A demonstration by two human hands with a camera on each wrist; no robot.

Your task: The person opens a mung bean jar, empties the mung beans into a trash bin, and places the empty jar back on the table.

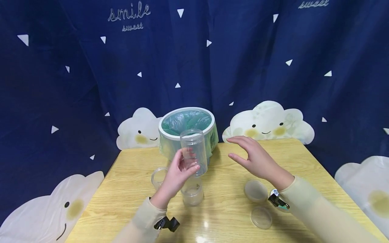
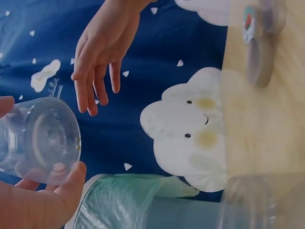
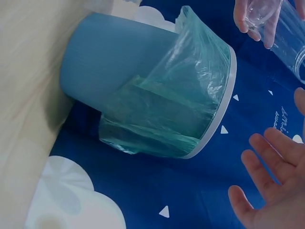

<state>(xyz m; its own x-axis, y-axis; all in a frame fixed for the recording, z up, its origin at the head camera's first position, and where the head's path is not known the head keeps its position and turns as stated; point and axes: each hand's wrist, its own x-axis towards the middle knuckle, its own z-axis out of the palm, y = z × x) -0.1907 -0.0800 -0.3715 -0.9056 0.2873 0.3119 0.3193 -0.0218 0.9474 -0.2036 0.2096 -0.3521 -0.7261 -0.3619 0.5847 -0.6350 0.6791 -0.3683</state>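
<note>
A clear plastic jar (image 1: 197, 153) is raised over the table, and my left hand (image 1: 177, 172) grips it with the fingers round one side and the thumb round the other. Its round base faces the left wrist view, where the jar (image 2: 52, 138) looks see-through. My right hand (image 1: 256, 158) hovers to the right of the jar, holding nothing. Its fingers (image 3: 267, 164) are spread and relaxed in the right wrist view. Just behind the jar stands a blue bin (image 3: 114, 62) with a white rim (image 1: 171, 136) and a green plastic liner (image 3: 190, 71) hanging over its side.
On the wooden table (image 1: 225, 216), another clear jar (image 1: 192, 196) stands below the raised one, with a further clear container (image 1: 158, 176) to its left. Several round lids lie at the right, including a greyish one (image 1: 256, 191) and a clear one (image 1: 261, 217). A blue curtain (image 1: 243, 74) hangs behind.
</note>
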